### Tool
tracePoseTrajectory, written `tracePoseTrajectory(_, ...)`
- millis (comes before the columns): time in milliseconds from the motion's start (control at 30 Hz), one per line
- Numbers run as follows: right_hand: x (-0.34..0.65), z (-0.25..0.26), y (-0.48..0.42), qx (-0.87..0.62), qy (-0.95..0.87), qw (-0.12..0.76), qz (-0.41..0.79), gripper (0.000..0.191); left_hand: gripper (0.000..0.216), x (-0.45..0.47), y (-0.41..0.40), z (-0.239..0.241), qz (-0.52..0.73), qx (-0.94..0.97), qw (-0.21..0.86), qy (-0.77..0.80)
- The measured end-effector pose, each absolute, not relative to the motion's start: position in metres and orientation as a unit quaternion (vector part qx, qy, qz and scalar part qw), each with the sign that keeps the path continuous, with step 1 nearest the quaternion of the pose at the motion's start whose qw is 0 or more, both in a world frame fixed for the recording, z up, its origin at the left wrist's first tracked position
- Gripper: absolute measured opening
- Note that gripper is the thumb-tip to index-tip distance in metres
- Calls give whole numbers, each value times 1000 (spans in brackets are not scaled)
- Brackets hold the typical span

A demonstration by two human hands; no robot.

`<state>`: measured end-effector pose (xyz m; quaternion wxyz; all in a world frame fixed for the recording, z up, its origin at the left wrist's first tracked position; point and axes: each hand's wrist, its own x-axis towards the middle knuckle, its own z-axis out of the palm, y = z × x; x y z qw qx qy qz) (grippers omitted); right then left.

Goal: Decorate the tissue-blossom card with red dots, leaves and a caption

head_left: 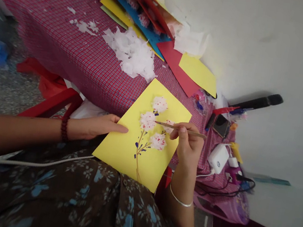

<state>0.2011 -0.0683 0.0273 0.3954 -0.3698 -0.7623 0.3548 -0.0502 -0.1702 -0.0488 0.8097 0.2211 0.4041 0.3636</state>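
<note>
A yellow card [121,151] lies tilted between my body and the table edge. My left hand [105,125] grips its left edge, thumb on top and fingers underneath. On the card is a drawn brown stem with dark blue leaves and several white paper flowers [148,120] speckled with red. My right hand [189,138] pinches a thin paintbrush [178,128] above the card's right side. The brush tip meets the right edge of the middle-left flower; whether it presses on the paper I cannot tell. Part of the right-hand flower is hidden behind my fingers.
On the checked tablecloth [72,48] lies a heap of torn white paper [134,53]. Coloured cards [156,16] are stacked behind it. To the right are a phone [221,125], a white adapter [218,158] and cables. A red chair [50,103] stands at left.
</note>
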Motion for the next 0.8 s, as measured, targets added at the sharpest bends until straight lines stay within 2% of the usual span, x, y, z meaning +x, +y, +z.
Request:
tracePoseTrajectory(200, 201, 28, -67, -364, -741, 448, 343, 22, 28, -50, -170, -51, 363, 216, 807, 412)
tracePoseTrajectory(500, 198, 23, -67, -354, -757, 407, 368, 20, 28, -50, -170, -50, 357, 215, 809, 415)
tracePoseTrajectory(700, 200, 30, -67, -353, -734, 469, 343, 23, 28, -49, -169, -49, 362, 218, 806, 415)
tracePoseTrajectory(800, 200, 30, -68, -351, -736, 469, 339, 23, 30, -49, -169, -49, 360, 218, 808, 413)
